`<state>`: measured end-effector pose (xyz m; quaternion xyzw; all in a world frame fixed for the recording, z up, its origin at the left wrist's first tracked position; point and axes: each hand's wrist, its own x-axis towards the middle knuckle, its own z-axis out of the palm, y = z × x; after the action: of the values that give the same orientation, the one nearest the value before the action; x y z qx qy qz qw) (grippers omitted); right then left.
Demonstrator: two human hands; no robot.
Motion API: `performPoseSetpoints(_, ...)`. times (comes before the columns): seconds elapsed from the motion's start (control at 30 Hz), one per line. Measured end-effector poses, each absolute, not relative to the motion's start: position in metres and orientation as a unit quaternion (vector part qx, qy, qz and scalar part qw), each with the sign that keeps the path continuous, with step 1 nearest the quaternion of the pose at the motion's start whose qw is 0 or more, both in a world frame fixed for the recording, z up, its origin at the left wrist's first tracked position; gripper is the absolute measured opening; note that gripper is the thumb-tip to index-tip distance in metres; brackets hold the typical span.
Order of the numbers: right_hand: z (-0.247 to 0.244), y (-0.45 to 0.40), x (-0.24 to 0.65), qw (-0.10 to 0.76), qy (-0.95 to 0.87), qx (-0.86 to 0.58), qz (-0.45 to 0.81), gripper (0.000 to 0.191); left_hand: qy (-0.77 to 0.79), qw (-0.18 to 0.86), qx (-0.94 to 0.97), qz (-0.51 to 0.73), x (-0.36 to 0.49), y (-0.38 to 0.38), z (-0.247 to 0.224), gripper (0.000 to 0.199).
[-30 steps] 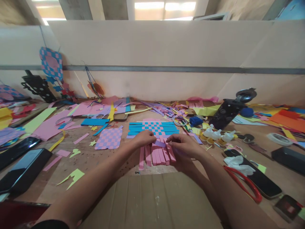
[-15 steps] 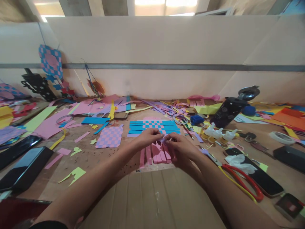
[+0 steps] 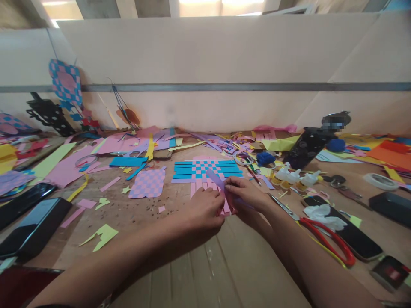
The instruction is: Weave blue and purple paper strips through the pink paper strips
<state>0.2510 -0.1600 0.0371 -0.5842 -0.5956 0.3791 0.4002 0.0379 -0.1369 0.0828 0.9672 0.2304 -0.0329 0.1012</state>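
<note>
A gap parts the woven paper mat (image 3: 201, 166) from the checkered cutout (image 3: 147, 184); your right hand (image 3: 245, 192) pinches a purple strip (image 3: 216, 179) slanting far-left; grip unclear on your left hand (image 3: 205, 208)

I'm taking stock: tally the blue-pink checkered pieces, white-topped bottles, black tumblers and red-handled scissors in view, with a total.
Blue-pink checkered pieces: 3
White-topped bottles: 3
Black tumblers: 2
Red-handled scissors: 1
Total: 9

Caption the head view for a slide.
Right hand holding a purple strip over woven paper, left hand at the pink strips.
</note>
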Motion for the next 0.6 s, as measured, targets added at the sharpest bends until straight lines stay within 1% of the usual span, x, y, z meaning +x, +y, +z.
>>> performPoseSetpoints(0.13,0.037,-0.16,0.251,0.4,-0.597,-0.578,0.386,0.019,0.236,0.095,0.966,-0.047,0.044,-0.139,0.086,0.019)
performPoseSetpoints(0.23,0.036,-0.16,0.252,0.394,-0.604,-0.572,0.391,0.018,0.23,0.099,0.968,-0.029,0.045,-0.136,0.081,0.02)
performPoseSetpoints(0.3,0.035,-0.16,0.252,0.396,-0.605,-0.567,0.395,0.017,0.234,0.121,0.965,-0.013,0.044,-0.132,0.077,0.02)
performPoseSetpoints(0.37,0.035,-0.16,0.252,0.399,-0.601,-0.563,0.403,0.018,0.266,0.184,0.946,-0.001,0.043,-0.126,0.072,0.018)
performPoseSetpoints(0.47,0.035,-0.161,0.253,0.398,-0.601,-0.558,0.411,0.019,0.332,0.325,0.885,0.026,0.041,-0.111,0.066,0.01)
performPoseSetpoints(0.6,0.037,-0.161,0.257,0.377,-0.624,-0.547,0.412,0.017,0.342,0.464,0.816,0.044,0.042,-0.087,0.058,0.005)
